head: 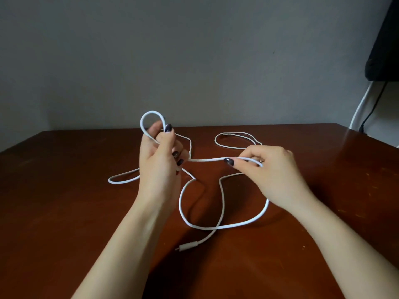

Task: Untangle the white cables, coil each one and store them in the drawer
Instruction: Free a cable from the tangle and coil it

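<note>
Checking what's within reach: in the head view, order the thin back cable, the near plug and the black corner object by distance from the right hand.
1. Thin cable, just behind the right hand.
2. Plug, near edge, to its left.
3. Black object, far back right.

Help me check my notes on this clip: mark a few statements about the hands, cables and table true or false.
1. The left hand holds a raised loop of the white cable. True.
2. The right hand lies flat on the table, holding nothing. False: it pinches the same cable above the table.
3. A plug lies on the table near the person. True.
4. The cable is already neatly coiled. False: it sprawls in loose curves across the table.
</note>
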A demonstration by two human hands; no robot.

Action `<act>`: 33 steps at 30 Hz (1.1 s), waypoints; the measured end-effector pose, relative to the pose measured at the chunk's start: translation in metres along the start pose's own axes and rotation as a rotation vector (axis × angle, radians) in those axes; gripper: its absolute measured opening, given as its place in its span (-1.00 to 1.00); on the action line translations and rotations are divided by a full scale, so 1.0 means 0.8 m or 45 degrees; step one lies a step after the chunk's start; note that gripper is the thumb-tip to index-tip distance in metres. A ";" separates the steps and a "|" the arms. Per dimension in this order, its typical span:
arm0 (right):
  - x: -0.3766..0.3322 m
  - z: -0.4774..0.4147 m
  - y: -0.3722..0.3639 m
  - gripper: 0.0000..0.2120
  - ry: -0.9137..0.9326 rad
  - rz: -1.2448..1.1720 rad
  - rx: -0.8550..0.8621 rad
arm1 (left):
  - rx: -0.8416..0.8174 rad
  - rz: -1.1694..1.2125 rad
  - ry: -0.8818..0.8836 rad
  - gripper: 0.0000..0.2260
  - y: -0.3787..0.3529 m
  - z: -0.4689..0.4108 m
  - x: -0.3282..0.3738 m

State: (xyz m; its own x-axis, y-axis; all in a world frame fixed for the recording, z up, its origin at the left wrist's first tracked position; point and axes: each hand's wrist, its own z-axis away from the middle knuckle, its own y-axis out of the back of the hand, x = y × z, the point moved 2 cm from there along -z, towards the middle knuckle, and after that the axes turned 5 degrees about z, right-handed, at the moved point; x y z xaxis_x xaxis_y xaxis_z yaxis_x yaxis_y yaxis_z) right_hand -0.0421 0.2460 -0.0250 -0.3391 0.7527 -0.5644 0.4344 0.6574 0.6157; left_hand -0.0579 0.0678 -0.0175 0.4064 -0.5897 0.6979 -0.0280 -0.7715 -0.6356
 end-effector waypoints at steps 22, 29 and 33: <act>-0.014 0.014 0.008 -0.77 0.689 0.154 -0.087 | -0.035 0.170 0.342 -0.63 0.022 -0.016 -0.007; -0.021 0.019 0.006 -0.89 0.738 -0.023 -0.127 | -0.207 -0.583 0.463 -0.75 0.015 -0.006 -0.026; -0.027 0.021 0.011 -0.95 0.723 -0.246 -0.179 | -0.471 -0.674 0.597 -0.71 0.001 0.008 -0.047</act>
State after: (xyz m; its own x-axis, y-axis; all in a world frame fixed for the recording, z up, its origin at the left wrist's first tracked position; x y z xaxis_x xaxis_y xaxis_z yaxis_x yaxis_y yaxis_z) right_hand -0.0166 0.2352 -0.0168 -0.8087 0.4960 -0.3160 0.2196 0.7531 0.6202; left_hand -0.0673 0.0909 -0.0469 0.0261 -0.0979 0.9949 -0.2737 -0.9579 -0.0870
